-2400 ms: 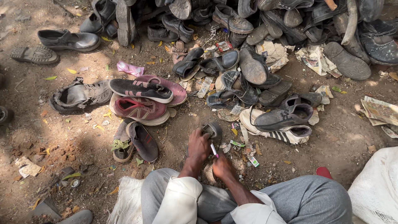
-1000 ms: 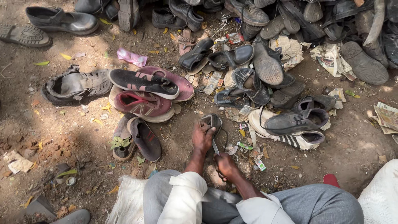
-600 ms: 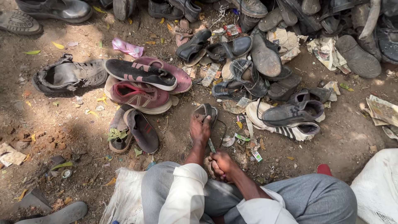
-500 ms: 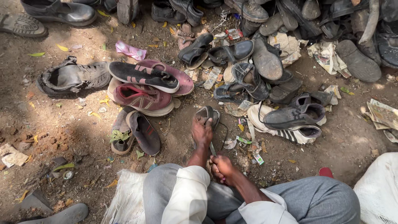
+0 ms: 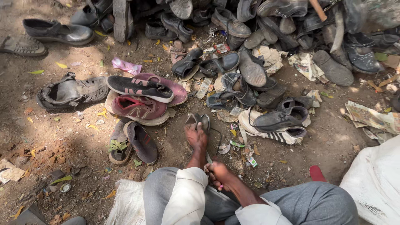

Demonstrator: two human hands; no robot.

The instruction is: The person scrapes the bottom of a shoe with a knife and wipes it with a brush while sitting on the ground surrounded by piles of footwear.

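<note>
The person sat on the dirt ground (image 5: pixel 50 137) with knees in grey trousers (image 5: pixel 308 206) at the bottom of the view, at 6 o'clock. A white sack (image 5: pixel 375 187) lay at 4 o'clock, just beside the right knee.

The right hand (image 5: pixel 218 175) rested close to the knees, its fingers closed around a thin blade-like tool (image 5: pixel 209 158) that pointed up toward 12 o'clock. What kind of tool it was could not be told.

The left hand (image 5: pixel 196 136) reached farther out, directly beyond the right hand. Its fingers pressed down on a small dark sandal (image 5: pixel 200 121) that lay flat on the ground near the middle of the view. Whether the fingers curled under the sandal's edge could not be told. A thin dark strap (image 5: pixel 218 139) trailed from the sandal toward 5 o'clock.

At 9 o'clock from the sandal lay a pair of dark slip-on shoes (image 5: pixel 133 143). Beyond these, toward 10 o'clock, a maroon sneaker (image 5: pixel 137 109) and a black sneaker (image 5: pixel 139 88) were stacked on a pink sole (image 5: pixel 177 92). A worn black sandal (image 5: pixel 71 91) lay farther out at 9 o'clock.

At 2 o'clock from the left hand, a black shoe (image 5: pixel 279 118) rested on a white striped shoe (image 5: pixel 287 135). Scraps of paper (image 5: pixel 368 118) lay at 3 o'clock.

At 12 o'clock, farthest away, a large pile of old shoes (image 5: pixel 250 25) filled the top edge.
</note>
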